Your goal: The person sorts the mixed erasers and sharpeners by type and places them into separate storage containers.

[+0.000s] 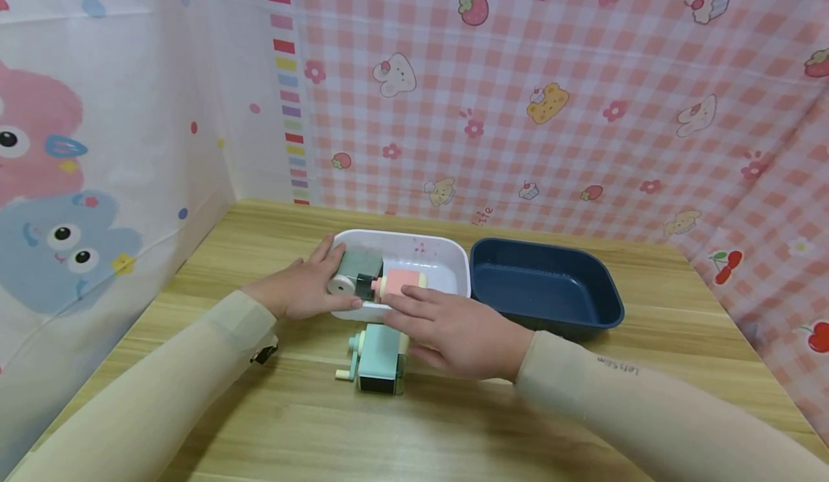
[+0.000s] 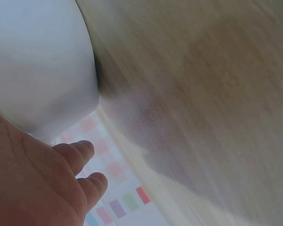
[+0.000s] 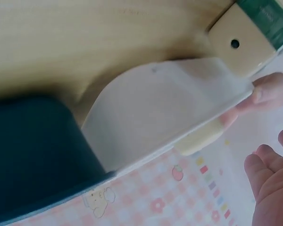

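Note:
In the head view, a white plastic bin holds a grey-green pencil sharpener and a pink one. My left hand lies across the bin's left end beside the grey-green sharpener, thumb low at its pale round part. Two of its fingers point past the white wall in the left wrist view. Over the bin's front edge, my right hand reaches with straight fingers to the pink sharpener; whether they touch is unclear. A mint hand-crank pencil sharpener stands before the bin, partly behind the right hand.
A navy bin adjoins the white one on the right. All stand on a wood-grain table. Patterned cloth hangs behind the table and along both sides.

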### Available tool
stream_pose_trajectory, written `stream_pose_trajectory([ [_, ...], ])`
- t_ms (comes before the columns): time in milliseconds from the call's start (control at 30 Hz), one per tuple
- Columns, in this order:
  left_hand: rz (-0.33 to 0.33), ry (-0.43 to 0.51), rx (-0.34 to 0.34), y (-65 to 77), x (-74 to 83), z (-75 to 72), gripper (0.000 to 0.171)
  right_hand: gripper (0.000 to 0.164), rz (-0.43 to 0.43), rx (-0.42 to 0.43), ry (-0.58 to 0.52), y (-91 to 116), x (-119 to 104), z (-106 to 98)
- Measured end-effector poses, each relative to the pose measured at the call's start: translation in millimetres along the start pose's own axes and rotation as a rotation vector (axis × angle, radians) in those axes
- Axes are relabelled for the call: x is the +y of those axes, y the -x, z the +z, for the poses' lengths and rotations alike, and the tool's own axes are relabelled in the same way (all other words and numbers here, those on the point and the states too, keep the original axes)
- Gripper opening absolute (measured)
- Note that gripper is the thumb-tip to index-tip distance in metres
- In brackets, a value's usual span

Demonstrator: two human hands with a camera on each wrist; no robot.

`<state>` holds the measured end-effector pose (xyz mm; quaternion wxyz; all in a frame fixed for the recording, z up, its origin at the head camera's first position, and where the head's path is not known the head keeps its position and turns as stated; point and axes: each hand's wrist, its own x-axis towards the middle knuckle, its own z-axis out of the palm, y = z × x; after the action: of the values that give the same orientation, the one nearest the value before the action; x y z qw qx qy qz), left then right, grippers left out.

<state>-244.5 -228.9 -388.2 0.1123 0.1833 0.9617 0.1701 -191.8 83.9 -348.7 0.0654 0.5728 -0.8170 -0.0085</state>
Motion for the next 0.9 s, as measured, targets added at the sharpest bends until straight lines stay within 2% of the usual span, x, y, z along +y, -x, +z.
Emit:
stream_pose_trajectory([
  [567,-0.001,0.000,-0.005,0.8,1.1,-0.5,0.112,0.059,-0.098,0.055,0.052,-7,-14,16],
  [900,-0.003,-0.016,-0.011,-0.3,-1.1,0.6,0.114,0.062,-0.111,0.034,0.092,-10,-19,22],
])
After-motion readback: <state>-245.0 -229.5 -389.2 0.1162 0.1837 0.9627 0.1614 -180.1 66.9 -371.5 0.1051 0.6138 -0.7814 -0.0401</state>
